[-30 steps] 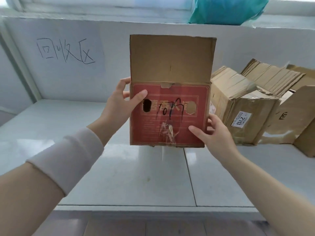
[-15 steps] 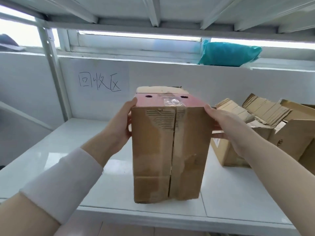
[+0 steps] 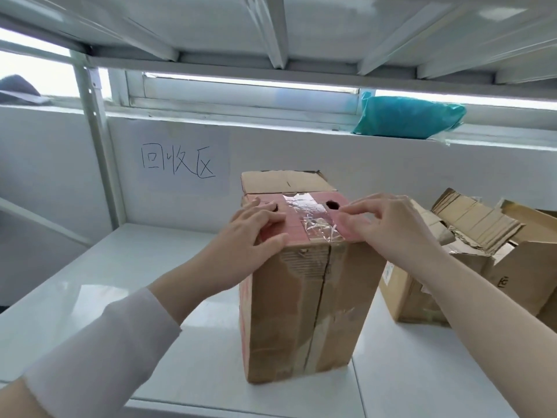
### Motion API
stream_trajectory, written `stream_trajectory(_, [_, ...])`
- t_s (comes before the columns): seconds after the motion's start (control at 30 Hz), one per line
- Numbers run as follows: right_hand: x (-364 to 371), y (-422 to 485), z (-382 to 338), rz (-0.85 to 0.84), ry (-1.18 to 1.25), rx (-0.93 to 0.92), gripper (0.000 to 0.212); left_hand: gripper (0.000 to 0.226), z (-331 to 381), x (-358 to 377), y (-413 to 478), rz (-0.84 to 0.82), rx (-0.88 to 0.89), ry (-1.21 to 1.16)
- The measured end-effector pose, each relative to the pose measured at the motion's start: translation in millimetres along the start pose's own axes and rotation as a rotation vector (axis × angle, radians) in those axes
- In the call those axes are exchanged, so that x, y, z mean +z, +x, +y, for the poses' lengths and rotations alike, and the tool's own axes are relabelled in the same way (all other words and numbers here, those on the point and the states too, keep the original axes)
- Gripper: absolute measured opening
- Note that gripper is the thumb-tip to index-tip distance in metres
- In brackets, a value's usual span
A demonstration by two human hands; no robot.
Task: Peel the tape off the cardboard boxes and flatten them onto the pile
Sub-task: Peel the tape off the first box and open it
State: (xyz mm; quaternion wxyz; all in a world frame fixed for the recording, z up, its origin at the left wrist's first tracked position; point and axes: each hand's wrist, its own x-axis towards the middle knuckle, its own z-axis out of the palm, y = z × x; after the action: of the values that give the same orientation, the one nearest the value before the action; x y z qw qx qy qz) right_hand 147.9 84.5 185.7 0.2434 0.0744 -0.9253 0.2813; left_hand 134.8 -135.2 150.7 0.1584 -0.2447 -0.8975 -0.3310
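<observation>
1. Box [image 3: 304, 297]: stands upright on the table [image 3: 120, 297], long axis vertical; red top face upward, directly under both hands.
2. Tape [image 3: 313, 220]: clear strip running front to back across the box top, crinkled near the box's front edge.
3. Left hand [image 3: 256, 236]: spread flat on the box top, left of the tape; holding nothing.
4. Right hand [image 3: 388, 224]: fingers narrowed, pinching at the tape's right edge; nearer the tape.
5. Pile [image 3: 470, 245]: flattened cardboard, right of the box.

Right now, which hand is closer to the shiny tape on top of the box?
The right hand. Its fingertips are at the right edge of the clear tape, perhaps touching it. The left hand lies flat on the box's red top, left of the tape.
</observation>
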Motion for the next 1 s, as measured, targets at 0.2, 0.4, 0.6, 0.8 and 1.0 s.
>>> stream_trajectory(0.2, [13, 9, -12, -0.050, 0.044, -0.079, 0.010, 0.092, 2, 3, -4, -0.002, 0.027, 0.104])
stream_trajectory(0.4, [19, 9, -12, -0.040, 0.152, -0.071, 0.013, 0.071, 6, 4, -5, 0.037, 0.068, 0.133])
stream_trajectory(0.6, [11, 1, -15, -0.160, 0.508, -0.069, 0.012, 0.064, 6, 4, -5, 0.063, 0.077, 0.120])
stream_trajectory(0.8, [4, -2, -13, -0.132, 0.584, -0.113, 0.018, 0.070, 7, 1, 1, 0.035, 0.059, 0.229])
stream_trajectory(1.0, [-15, 12, -35, 0.008, 0.530, -0.213, 0.027, 0.049, 27, -28, 28, 0.192, -0.114, 0.158])
